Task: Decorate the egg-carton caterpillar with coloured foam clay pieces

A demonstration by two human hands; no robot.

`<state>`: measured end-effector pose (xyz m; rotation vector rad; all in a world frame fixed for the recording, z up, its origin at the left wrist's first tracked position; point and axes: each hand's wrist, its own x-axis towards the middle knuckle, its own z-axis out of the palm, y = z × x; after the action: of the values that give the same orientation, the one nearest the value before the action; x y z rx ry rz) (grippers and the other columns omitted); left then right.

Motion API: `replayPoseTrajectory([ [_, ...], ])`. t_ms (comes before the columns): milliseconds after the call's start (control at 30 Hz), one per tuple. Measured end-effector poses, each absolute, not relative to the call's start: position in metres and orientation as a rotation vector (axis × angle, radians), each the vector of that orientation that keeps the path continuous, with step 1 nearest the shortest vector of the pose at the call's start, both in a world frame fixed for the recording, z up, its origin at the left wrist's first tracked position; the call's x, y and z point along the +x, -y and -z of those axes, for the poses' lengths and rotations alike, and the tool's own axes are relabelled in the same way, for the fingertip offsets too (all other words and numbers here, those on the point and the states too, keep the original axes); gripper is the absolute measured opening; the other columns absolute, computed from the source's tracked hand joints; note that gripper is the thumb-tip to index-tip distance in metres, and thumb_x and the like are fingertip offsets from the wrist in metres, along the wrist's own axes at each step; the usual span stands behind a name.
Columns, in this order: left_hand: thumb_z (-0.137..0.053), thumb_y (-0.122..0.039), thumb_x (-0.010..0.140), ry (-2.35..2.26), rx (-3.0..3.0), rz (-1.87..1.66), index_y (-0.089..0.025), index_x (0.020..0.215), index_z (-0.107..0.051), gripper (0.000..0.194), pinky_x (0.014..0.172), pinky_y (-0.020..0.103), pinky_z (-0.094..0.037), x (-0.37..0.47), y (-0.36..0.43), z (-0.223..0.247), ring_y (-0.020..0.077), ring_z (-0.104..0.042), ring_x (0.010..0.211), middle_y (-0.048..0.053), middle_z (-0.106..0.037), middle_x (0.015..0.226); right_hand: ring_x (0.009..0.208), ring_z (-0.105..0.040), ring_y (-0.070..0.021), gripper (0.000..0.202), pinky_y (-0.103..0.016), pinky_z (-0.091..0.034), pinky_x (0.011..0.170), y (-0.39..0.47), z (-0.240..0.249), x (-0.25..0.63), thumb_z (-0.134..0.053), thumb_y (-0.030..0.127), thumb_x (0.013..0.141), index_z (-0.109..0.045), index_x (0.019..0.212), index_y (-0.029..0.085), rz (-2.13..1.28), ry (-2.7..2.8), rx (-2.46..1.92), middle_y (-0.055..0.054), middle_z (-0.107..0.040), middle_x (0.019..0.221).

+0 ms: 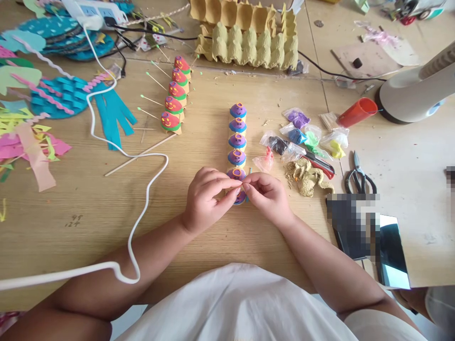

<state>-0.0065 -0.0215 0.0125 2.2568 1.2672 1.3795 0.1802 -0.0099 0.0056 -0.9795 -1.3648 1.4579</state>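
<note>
1. Both left hand (209, 199) and right hand (270, 198) are pinching over the near end of the purple-and-blue strip (237, 141); I'm not making out what's between.
2. They're seemingly working fine detail; next is likely calling for gentle placing.

Table (209, 130): pale wood, visible grain, dark handwritten marks (74, 220) at left.
Seam (313, 42): thin, dark, crossing the right half.
Light: brighter at right, whitish sheen.

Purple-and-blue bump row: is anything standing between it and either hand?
Nothing visible does. The left hand and right hand meet right at the near end of the purple-and-blue bump row. The white cable lies off to the left, the utility knife to the right.
</note>
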Motion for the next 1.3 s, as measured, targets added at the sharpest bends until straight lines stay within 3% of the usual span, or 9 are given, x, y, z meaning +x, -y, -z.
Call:
replayPoseTrajectory([
  [267, -0.072, -0.02, 0.094, -1.302, 2.142, -1.387, -0.024, 0.094, -0.075, 0.004, 0.082, 0.036, -0.055, -0.0067, 0.0226, -0.0134, 0.0172, -0.07, 0.083, 0.002, -0.078, 0.087, 0.074, -0.067, -0.0145, 0.036, -0.027, -0.057, 0.067, 0.0089, -0.0084, 0.182, -0.072, 0.057, 0.091, -0.069, 0.094, 0.021, -1.465, 1.389, -0.983, -0.004, -0.074, 0.087],
  [500, -0.068, -0.016, 0.097, -1.28, 1.978, -1.407, -0.022, 0.102, -0.075, 0.011, 0.086, 0.034, -0.055, -0.0058, 0.0223, -0.0122, 0.0161, -0.069, 0.09, 0.003, -0.079, 0.095, 0.065, -0.053, -0.0125, 0.035, -0.026, -0.048, 0.06, 0.0075, -0.0087, 0.1849, -0.071, 0.056, 0.092, -0.071, 0.094, 0.021, -1.387, 1.361, -1.009, -0.001, -0.065, 0.077],
  [700, -0.061, -0.028, 0.103, -1.305, 1.756, -1.344, -0.021, 0.103, -0.076, 0.016, 0.089, 0.035, -0.058, -0.0054, 0.0227, -0.0109, 0.0178, -0.071, 0.096, 0.006, -0.078, 0.102, 0.062, -0.048, -0.0125, 0.032, -0.027, -0.043, 0.059, 0.0069, -0.0087, 0.1853, -0.067, 0.053, 0.094, -0.072, 0.093, 0.021, -1.39, 1.37, -1.04, 0.001, -0.06, 0.072],
  [867, -0.053, -0.033, 0.107, -1.256, 1.634, -1.339, -0.021, 0.102, -0.075, 0.026, 0.09, 0.034, -0.058, -0.0049, 0.0232, -0.0116, 0.0182, -0.071, 0.097, 0.006, -0.078, 0.102, 0.063, -0.049, -0.0133, 0.03, -0.027, -0.044, 0.06, 0.0068, -0.0099, 0.1872, -0.065, 0.05, 0.095, -0.07, 0.09, 0.021, -1.395, 1.374, -1.052, 0.001, -0.057, 0.069],
  [1300, -0.053, -0.034, 0.106, -1.263, 1.568, -1.312, -0.021, 0.099, -0.071, 0.023, 0.089, 0.031, -0.056, -0.0059, 0.0228, -0.0066, 0.0174, -0.069, 0.095, 0.004, -0.074, 0.097, 0.06, -0.046, -0.0112, 0.04, -0.025, -0.041, 0.057, 0.0068, -0.0105, 0.1875, -0.062, 0.052, 0.099, -0.061, 0.076, 0.02, -1.407, 1.338, -0.969, 0.002, -0.054, 0.067],
])
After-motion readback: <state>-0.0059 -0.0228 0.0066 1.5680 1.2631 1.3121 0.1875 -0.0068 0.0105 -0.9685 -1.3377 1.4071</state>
